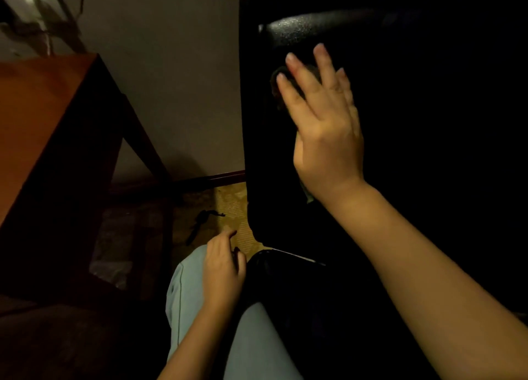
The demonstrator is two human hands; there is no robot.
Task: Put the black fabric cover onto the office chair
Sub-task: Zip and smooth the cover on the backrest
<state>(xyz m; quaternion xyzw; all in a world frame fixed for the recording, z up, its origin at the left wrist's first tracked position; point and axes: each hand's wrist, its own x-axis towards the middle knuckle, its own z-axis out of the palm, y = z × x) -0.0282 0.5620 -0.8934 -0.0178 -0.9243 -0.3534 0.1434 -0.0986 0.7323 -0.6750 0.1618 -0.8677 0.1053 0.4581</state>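
Big black chair (414,122) fills the right side, v. dark. Black cover: can't tell it apart from the chair in this light, so no saying where it sits vs the hands. Wooden table (43,108) on the left by the wall. Right hand (328,134) up over the chair back, fingers spread and straight, gripping nothing; touching or not, can't tell. Left hand (224,268) low at the knee, fingers loosely curled, right beside the chair's shiny front edge; pinching anything? Can't tell. Small black bit (204,219) on the floor.
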